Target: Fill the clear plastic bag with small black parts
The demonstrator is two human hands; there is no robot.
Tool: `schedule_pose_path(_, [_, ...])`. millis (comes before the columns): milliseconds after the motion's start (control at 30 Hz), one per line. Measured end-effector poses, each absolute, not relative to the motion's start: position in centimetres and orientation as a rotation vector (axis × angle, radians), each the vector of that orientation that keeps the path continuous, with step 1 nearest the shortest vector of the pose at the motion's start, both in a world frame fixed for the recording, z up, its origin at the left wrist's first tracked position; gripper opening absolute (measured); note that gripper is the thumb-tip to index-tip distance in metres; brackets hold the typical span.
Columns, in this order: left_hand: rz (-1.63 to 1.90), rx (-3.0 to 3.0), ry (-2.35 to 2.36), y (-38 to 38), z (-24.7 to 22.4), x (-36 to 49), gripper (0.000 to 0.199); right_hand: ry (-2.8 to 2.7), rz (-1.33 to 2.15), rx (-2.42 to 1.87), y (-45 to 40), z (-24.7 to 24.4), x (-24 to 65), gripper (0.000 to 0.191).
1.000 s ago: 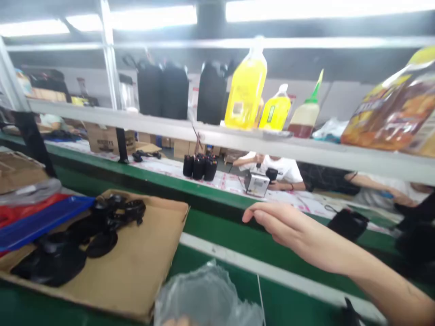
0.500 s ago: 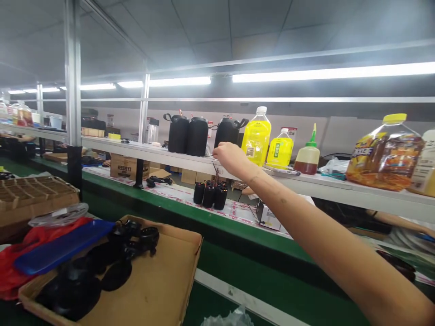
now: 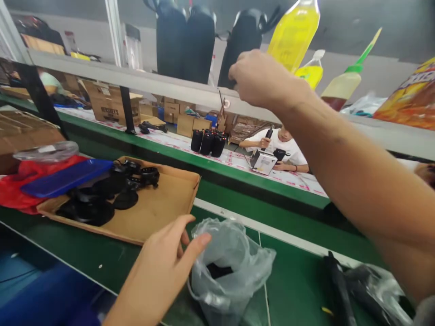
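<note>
On a factory line, a green conveyor belt (image 3: 295, 253) runs beneath a white overhead shelf (image 3: 136, 74) that keeps supplies up off the work surface: a yellow drink bottle (image 3: 294, 34), a squeeze bottle with a green nozzle (image 3: 341, 86) and a snack bag (image 3: 406, 108), its print cut off by the frame. A worker's right hand (image 3: 261, 77) is raised at the shelf's edge, fingers curled together in front of a black cylindrical speaker (image 3: 243, 45); whether they pinch anything is hidden. Low over the belt, the left hand (image 3: 158, 271) has its fingers spread apart, the thumb just beside a clear plastic bag (image 3: 231, 267) whose open mouth shows something black inside (image 3: 217, 270). To the left, a cardboard tray (image 3: 166, 213) holds black round parts (image 3: 90, 210) together in one place. Beyond, a cardboard carton (image 3: 110, 106) reads HERSHEY'S — and a co-worker in a white T-shirt (image 3: 280, 151) grips a black tool (image 3: 268, 134) beside a white boxy unit (image 3: 262, 162).
</note>
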State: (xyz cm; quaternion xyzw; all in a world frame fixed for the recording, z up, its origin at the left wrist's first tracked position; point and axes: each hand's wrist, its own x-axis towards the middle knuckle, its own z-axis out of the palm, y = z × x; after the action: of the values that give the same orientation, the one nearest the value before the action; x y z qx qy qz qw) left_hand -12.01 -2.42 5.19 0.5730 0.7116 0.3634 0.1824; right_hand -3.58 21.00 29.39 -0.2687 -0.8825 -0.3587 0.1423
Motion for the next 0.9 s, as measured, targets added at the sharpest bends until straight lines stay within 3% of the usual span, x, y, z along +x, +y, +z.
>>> schedule_pose_path(67, [0.811, 1.635, 1.989, -1.3, 5.9, -12.7, 0.045, -2.49, -1.081, -0.7, 16.3, 25.4, -0.6, 0.047])
schedule_pose_path(133, [0.737, 1.592, 1.849, -0.7, 5.9, -13.2, 0.041, -2.541, -1.05, -0.726, 11.7, 19.8, 2.8, 0.059])
schedule_pose_path(233, [0.767, 1.354, 1.478, -0.2, 4.9, -13.6, 0.034, -2.847, -0.4, -1.155, 7.1, 11.2, 7.2, 0.071])
schedule_pose_path(300, [0.76, 1.233, 1.335, 0.1, 4.2, -13.5, 0.036, -2.793, 0.047, -1.425, 5.9, 7.4, 9.2, 0.046])
schedule_pose_path(400, [0.776, 1.134, 1.25, 0.2, 3.7, -12.9, 0.035, -2.638, 0.537, -1.402, 6.3, 5.1, 11.0, 0.031])
schedule_pose_path(567, [0.959, 0.842, 1.131, -1.0, 2.8, -11.9, 0.05, -2.107, 1.265, -1.133, 7.6, 4.1, 12.3, 0.05])
schedule_pose_path(633, [1.078, 0.705, 1.123, -1.3, 1.9, -11.5, 0.047, -1.796, 1.496, -1.068, 7.4, 2.7, 11.8, 0.065])
schedule_pose_path(767, [1.315, 0.485, 1.085, -0.7, 0.4, -10.8, 0.025, -1.201, 1.768, -0.925, 6.1, -1.2, 9.6, 0.081])
schedule_pose_path(900, [1.56, 0.345, 1.041, -0.3, 1.2, -12.2, 0.031, -0.803, 1.898, -0.792, 5.6, -4.2, 8.0, 0.064])
